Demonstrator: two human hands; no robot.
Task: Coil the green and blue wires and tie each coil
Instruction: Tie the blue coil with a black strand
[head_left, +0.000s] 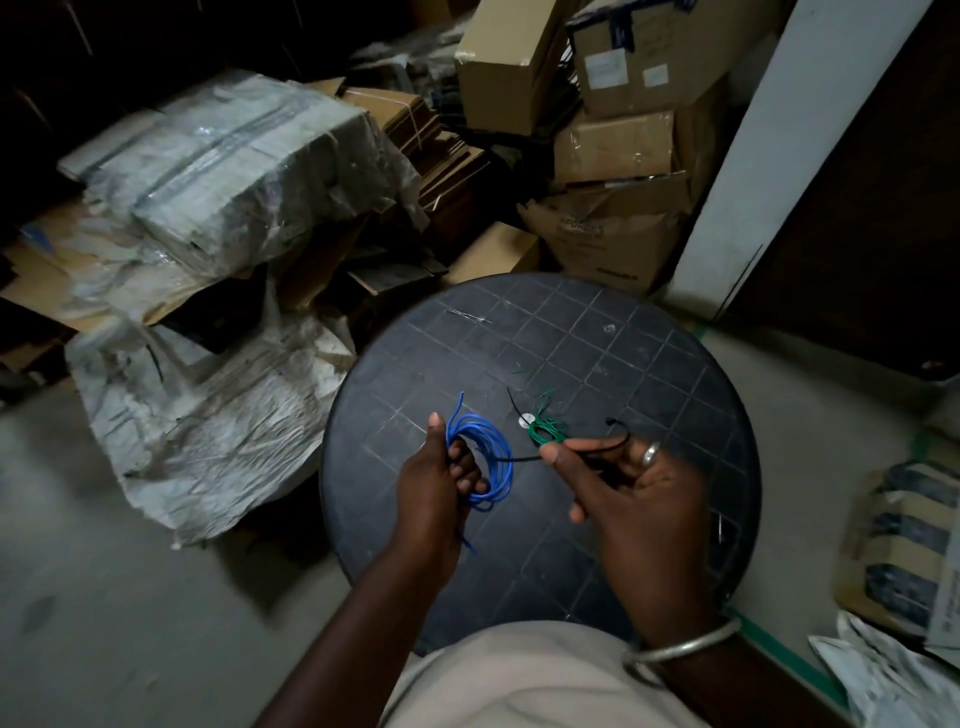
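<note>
My left hand (435, 483) grips a blue wire coil (488, 457) of several loops, held above a round black table (597, 343). One loose blue end sticks up, another hangs below my palm. My right hand (623, 483) pinches a thin black cable tie (597, 449) whose tip points toward the blue coil. A small green wire coil (545, 431) lies on the table just beyond my right fingertips, with a black tie around it and its tail sticking up to the left.
Cardboard boxes (613, 145) are stacked behind the table. Plastic-wrapped bundles (228, 171) and sacking fill the left. A white pillar (753, 156) stands at the right, with packages (898, 540) on the floor nearby.
</note>
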